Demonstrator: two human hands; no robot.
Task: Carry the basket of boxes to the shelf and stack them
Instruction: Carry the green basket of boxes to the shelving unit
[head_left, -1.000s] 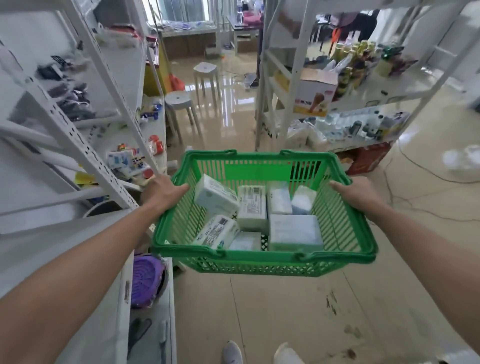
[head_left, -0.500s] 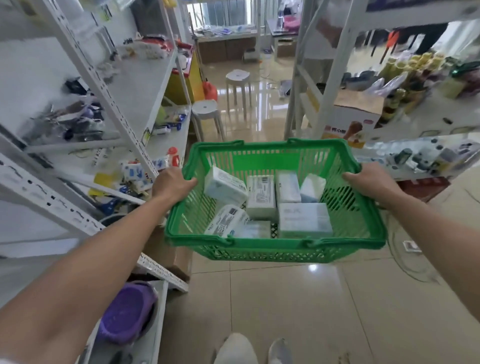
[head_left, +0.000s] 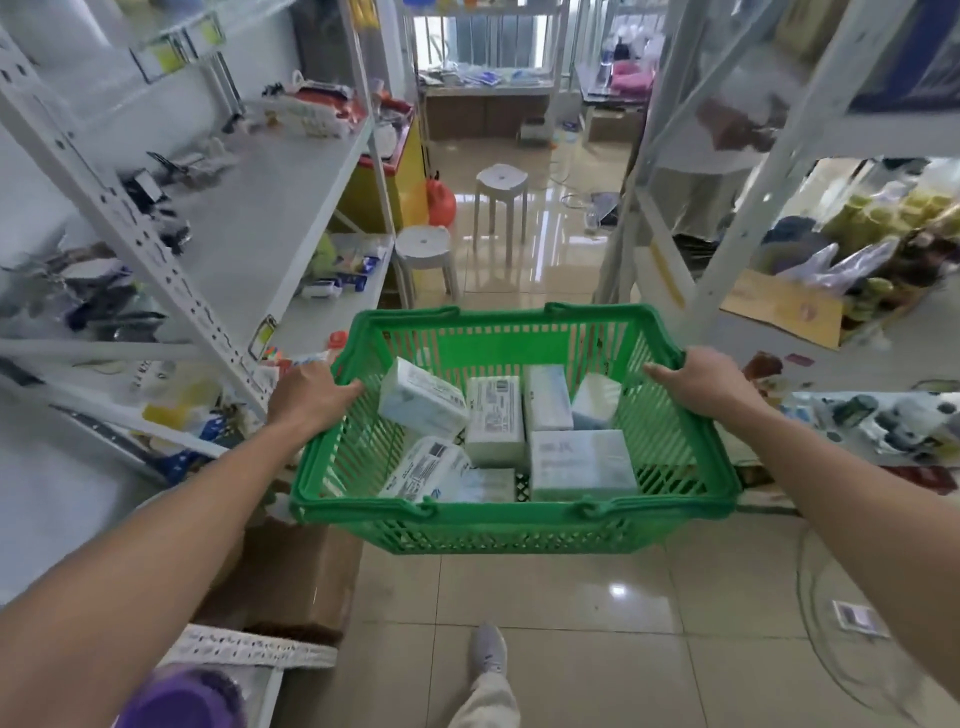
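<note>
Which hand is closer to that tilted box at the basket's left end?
Left. The left hand grips the rim right beside the tilted box; the right hand holds the opposite rim, across the basket.

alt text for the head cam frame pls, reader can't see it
Both hands, left hand and right hand, hold a green basket of white boxes by its side rims above a tiled aisle. White shelves flank it; two white stools stand ahead.

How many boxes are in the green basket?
7 visible: tilted box rear left, upright box centre, box beside it, box rear right, large box front right, labelled box front left, flat box front centre. More may lie underneath.
</note>
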